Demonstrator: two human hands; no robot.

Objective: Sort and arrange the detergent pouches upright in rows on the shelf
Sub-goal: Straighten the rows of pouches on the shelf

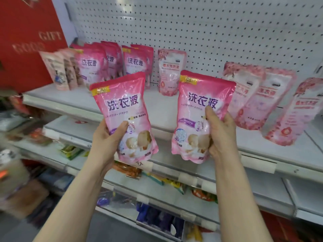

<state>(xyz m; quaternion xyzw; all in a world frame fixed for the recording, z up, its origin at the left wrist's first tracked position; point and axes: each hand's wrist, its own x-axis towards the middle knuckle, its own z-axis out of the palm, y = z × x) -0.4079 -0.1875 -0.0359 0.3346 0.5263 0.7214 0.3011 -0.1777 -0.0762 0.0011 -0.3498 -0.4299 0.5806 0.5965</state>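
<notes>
While the left hand (107, 137) gripped one pouch (122, 109) and the right hand (222, 135) a second pouch (197, 105), both in the air before the shelf (162, 109), a careless set-down could let either slump or topple the rows (111, 63) behind.

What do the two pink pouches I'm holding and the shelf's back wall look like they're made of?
Left pouch and right pouch: apparently soft plastic film, glossy; glare streaks and wrinkles show. Back wall: probably white painted metal, matte, with regular rows of small holes; material uncertain.
</notes>
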